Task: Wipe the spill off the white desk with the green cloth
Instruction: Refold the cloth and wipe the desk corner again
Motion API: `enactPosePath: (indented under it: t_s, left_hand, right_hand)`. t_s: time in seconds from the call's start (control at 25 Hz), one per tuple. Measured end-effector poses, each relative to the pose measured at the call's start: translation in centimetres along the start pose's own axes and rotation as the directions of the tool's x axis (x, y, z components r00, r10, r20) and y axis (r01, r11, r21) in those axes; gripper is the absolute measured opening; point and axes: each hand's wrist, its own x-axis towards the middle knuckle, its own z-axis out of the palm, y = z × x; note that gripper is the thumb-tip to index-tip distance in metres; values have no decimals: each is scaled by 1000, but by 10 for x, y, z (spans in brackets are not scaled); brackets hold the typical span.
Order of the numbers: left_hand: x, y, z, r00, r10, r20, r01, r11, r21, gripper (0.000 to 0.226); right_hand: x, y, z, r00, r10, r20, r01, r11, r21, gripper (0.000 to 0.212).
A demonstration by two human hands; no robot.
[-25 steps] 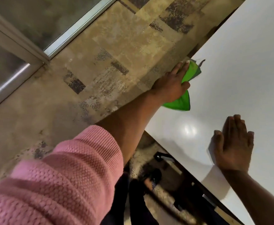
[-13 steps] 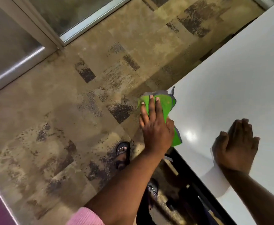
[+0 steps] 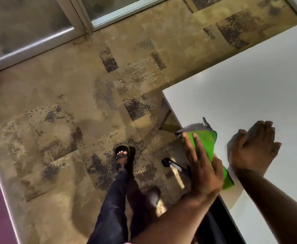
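The green cloth [image 3: 206, 147] is seen folded up into a thick pad, bright green on top with a grey edge or underside poking out at its far end, where a little grey corner sticks up. It sits right at the near edge of the white desk [image 3: 250, 88], partly hanging over that edge, not far from the desk's corner. The left hand [image 3: 202, 171] is laid flat over it, fingers stretched out straight and together, not curled around anything; the cloth is pressed under the palm and fingertips, with green showing beyond the fingers and again below the heel of the hand. The right hand [image 3: 253, 148] is spread open, palm down on the desk just beside the cloth, gripping nothing. No spill can be made out on the desk surface. A sandalled foot [image 3: 122, 155] is visible on the mottled floor [image 3: 56, 120] below.
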Motion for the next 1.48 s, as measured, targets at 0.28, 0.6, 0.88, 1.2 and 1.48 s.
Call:
enactPosePath:
  t_s: [0.28, 0.6, 0.88, 1.2, 1.48]
  left_hand:
    - [21, -4, 10, 985, -42, -166, 27, 995, -93, 71]
    - [-44, -4, 14, 998, -42, 50, 45, 997, -68, 80]
    - [160, 6, -51, 994, -84, -73, 92, 989, 118, 72]
    - [232, 22, -71, 971, 114, 213, -225, 740, 634, 49]
    - [200, 66, -24, 678, 420, 603, -726, 510, 461, 64]
  right_hand:
    - [0, 2, 6, 1000, 19, 3, -19, 1000, 2, 66]
    - [-2, 8, 1, 999, 13, 29, -13, 1000, 15, 67]
    - [-6, 9, 2, 999, 39, 38, -41, 998, 45, 66]
    - [-3, 0, -9, 995, 83, 55, -84, 996, 6, 68]
    - [-1, 1, -5, 984, 149, 97, -155, 987, 51, 72]
